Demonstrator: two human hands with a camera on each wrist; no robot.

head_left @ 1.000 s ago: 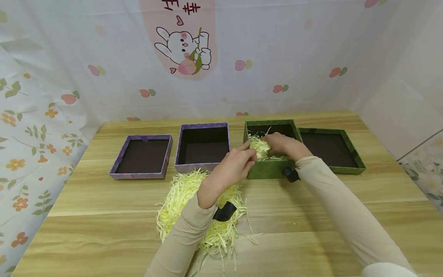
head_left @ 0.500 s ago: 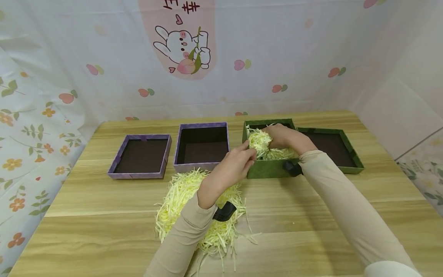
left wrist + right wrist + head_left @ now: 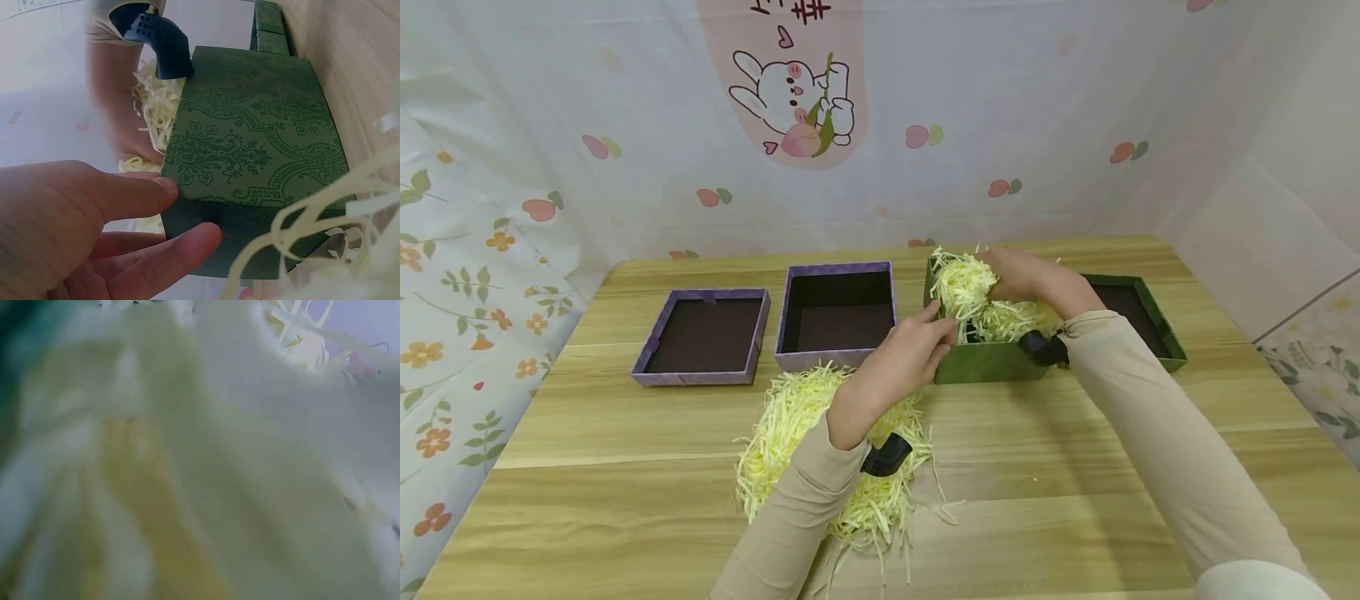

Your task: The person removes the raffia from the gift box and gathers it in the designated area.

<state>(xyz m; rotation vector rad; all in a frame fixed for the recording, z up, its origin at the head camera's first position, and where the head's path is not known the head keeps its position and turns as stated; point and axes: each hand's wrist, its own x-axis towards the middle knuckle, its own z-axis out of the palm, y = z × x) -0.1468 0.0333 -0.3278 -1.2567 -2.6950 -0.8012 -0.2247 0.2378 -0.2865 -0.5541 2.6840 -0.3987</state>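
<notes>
Plainly the pale yellow shredded-paper clump (image 3: pixel 964 287), gripped by the right hand (image 3: pixel 1026 277) above the green patterned cardboard box (image 3: pixel 988 362), looks feather-light, springy and sheddable; bunch it from above. Left hand (image 3: pixel 906 354), fingers relaxed, steadies the box corner.

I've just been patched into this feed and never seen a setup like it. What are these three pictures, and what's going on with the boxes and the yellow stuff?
No machine here: a person works with bare hands, with a camera on the head and one on each wrist. The head view looks down on a wooden table. The right hand grips a wad of yellow shred above the green box. The left hand touches that box's near corner; the left wrist view shows its fingers straight against the patterned wall. The right wrist view is a blur of shred. Also on the table: a green lid, a purple box, a purple lid and a loose shred pile.
</notes>
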